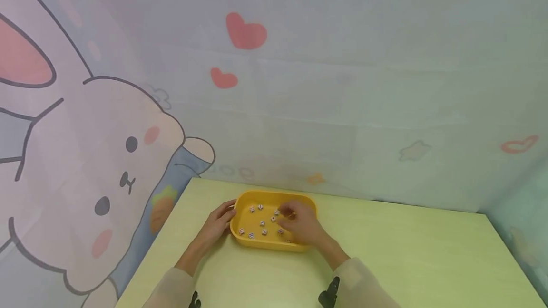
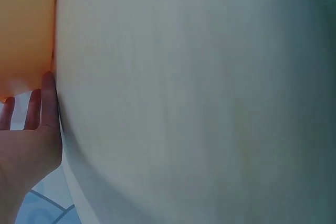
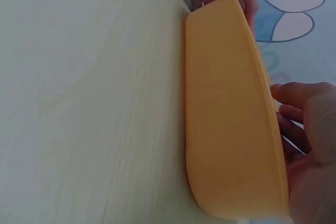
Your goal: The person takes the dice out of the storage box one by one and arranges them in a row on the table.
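A yellow tray (image 1: 274, 246) with a raised rim stands on the table, several small white dice (image 1: 262, 223) scattered on its floor. At its left end my left hand (image 1: 217, 225) touches the outside wall with its fingers; in the left wrist view those fingers (image 2: 49, 100) look fairly straight against the wall. Above the right half of the tray is my right hand (image 1: 303, 224), thumb and index finger apart and the other fingers loosely bent. No die shows in its grasp. The right wrist view has the tray wall (image 3: 231, 114) hiding the dice, with the right hand (image 3: 310, 124) over the rim.
The pale yellow-green table (image 1: 406, 251) reaches well to the right of the tray. Behind it hangs a cloth backdrop (image 1: 342, 108) printed with a rabbit and hearts. Dark wrist devices (image 1: 329, 293) sit at both sleeves.
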### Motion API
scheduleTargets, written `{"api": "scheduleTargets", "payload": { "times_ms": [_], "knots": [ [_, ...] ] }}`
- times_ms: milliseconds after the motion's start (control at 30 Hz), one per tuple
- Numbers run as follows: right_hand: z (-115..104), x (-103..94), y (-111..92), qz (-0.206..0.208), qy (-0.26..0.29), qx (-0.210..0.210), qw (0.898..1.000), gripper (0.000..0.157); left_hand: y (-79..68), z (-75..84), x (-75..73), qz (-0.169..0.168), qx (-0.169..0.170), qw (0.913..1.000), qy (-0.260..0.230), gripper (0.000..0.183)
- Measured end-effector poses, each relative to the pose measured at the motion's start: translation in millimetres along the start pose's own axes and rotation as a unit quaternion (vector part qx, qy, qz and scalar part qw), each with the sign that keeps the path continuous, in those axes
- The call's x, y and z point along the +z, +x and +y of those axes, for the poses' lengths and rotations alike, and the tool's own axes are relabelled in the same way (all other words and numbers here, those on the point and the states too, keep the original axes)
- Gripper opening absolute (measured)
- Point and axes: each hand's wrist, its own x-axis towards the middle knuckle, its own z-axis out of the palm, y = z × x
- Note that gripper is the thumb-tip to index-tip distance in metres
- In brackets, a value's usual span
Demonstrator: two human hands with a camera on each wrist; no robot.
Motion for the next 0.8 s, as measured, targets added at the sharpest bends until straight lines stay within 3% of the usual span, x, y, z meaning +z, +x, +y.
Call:
{"api": "scheduleTargets", "payload": {
  "times_ms": [200,433,667,800],
  "knots": [
    [-1,6.3,-3,-0.04,-0.098,-0.008,0.994,0.024,-2.5,3.2,-3.1,-0.027,0.017,0.9995,0.008,0.046],
    [-3,6.9,-4,-0.071,-0.135,0.008,0.988,0.022,-3.8,3.4,-6.8,-0.061,0.025,0.9977,0.013,0.048],
    [-3,8.4,0,-0.082,-0.156,-0.008,0.984,0.014,-1.5,-0.1,-9.7,-0.049,0.037,0.9978,0.025,0.046],
    [-3,7.4,3,-0.099,-0.175,0.0,0.98,0.01,2.3,-0.6,-9.8,-0.059,0.035,0.9974,0.021,0.047]
  ]
}}
